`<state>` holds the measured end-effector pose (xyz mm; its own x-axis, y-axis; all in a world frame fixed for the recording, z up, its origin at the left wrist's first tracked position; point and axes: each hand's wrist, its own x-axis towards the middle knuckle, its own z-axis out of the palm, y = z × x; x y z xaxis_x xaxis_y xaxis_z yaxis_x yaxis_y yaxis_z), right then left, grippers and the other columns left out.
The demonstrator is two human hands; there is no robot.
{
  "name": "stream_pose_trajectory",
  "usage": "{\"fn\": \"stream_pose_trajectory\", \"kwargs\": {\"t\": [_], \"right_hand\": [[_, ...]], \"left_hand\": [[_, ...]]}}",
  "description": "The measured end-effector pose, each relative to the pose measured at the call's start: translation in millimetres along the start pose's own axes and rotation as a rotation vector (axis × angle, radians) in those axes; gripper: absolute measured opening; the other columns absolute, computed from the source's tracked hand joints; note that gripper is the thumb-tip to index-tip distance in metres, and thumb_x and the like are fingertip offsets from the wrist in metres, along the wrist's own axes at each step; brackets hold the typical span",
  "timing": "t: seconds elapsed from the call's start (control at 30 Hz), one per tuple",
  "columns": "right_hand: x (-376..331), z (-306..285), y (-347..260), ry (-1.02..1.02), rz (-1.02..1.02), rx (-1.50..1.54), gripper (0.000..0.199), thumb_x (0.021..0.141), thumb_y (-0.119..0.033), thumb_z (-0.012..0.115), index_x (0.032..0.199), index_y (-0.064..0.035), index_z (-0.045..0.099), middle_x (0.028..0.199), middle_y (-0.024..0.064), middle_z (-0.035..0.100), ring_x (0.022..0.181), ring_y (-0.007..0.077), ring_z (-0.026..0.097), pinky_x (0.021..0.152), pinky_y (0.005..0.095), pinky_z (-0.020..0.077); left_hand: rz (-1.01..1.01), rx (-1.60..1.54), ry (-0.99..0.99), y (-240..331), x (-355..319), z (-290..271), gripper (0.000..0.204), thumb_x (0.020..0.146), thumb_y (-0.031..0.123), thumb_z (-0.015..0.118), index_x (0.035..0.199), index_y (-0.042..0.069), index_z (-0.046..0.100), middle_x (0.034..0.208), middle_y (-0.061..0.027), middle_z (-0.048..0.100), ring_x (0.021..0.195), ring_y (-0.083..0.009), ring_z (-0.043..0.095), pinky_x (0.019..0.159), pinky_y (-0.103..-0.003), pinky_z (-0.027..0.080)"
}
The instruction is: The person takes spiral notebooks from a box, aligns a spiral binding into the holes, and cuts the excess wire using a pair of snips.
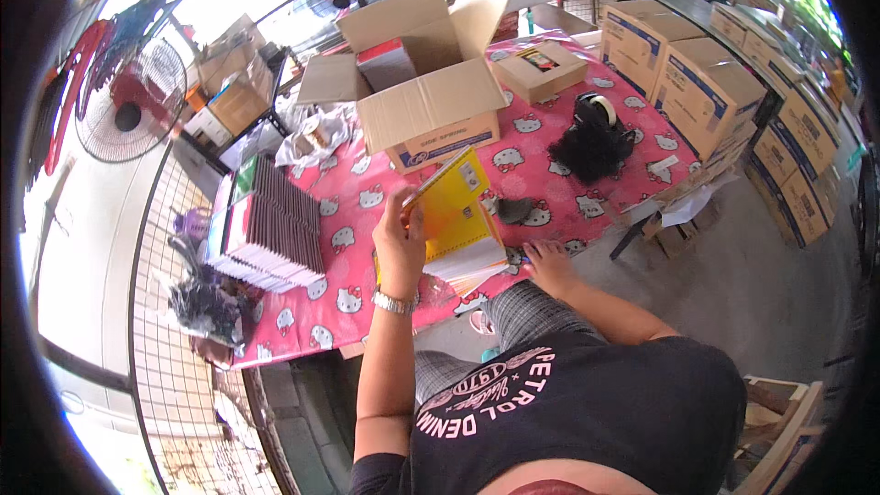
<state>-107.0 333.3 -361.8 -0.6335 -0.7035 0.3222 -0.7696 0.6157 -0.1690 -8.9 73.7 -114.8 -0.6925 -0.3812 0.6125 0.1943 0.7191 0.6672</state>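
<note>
Yellow and glossy, the thin booklet [456, 206] stands tilted on its lower edge at the near side of the pink patterned table [605, 160], above a white one lying flat. Her left hand [400, 243] grips its left edge; the right hand [548, 263] rests flat, fingers loose, beside it. An open cardboard box [423, 82] sits just behind.
</note>
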Motion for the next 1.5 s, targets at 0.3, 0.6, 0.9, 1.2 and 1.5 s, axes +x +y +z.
{"fn": "stream_pose_trajectory", "kwargs": {"t": [0.3,0.6,0.9,1.2,1.5], "right_hand": [[74.4,-181.0,-66.2,0.565,-0.077,0.552,0.046,0.087,-0.016,0.065,0.129,-0.0008,0.055,0.115,0.0162,0.061,0.111,0.0344,0.056,0.096,0.0464,0.0407],[109.4,-213.9,-134.5,0.43,-0.276,0.386,0.05,0.083,-0.017,0.068,0.13,-0.0034,0.056,0.122,0.0124,0.059,0.111,0.0326,0.053,0.099,0.0459,0.0379],[115.6,-214.0,-130.6,-0.049,0.0,1.297,0.029,0.091,-0.019,0.065,0.109,0.0038,0.067,0.092,0.0142,0.071,0.079,0.0188,0.068,0.07,0.0276,0.051],[93.6,-127.2,-27.4,0.37,0.147,0.688,0.036,0.081,-0.019,0.072,0.113,-0.0039,0.064,0.103,0.0177,0.065,0.099,0.0348,0.063,0.088,0.0434,0.0487],[65.9,-15.8,28.1,0.214,0.036,0.25,0.029,0.076,-0.02,0.069,0.101,-0.0076,0.062,0.096,0.014,0.063,0.094,0.0381,0.06,0.083,0.0472,0.0477]], "left_hand": [[-0.181,-0.225,0.006,15.6,-2.7,4.1,0.017,0.092,0.009,0.066,0.106,0.002,0.06,0.075,-0.01,0.066,0.061,-0.0123,0.064,0.052,-0.028,0.05],[-0.152,-0.214,0.003,4.8,-10.4,-1.3,0.013,0.089,-0.002,0.062,0.102,-0.002,0.064,0.077,-0.0104,0.069,0.067,-0.0116,0.067,0.059,-0.026,0.053],[0.094,0.036,0.061,2.2,-13.1,-13.5,0.026,0.084,-0.005,0.064,0.108,0.003,0.069,0.087,-0.0115,0.068,0.072,-0.0205,0.069,0.06,-0.029,0.054],[-0.641,-0.457,0.316,-142.8,-80.0,-62.9,0.019,0.093,0.008,0.063,0.11,0.0,0.062,0.086,-0.0052,0.066,0.073,-0.0108,0.064,0.055,-0.021,0.052],[-0.598,0.65,0.143,-200.4,-147.4,-50.9,0.026,0.079,0.022,0.073,0.096,0.003,0.07,0.085,-0.015,0.067,0.077,-0.0355,0.064,0.076,-0.044,0.051]]}}
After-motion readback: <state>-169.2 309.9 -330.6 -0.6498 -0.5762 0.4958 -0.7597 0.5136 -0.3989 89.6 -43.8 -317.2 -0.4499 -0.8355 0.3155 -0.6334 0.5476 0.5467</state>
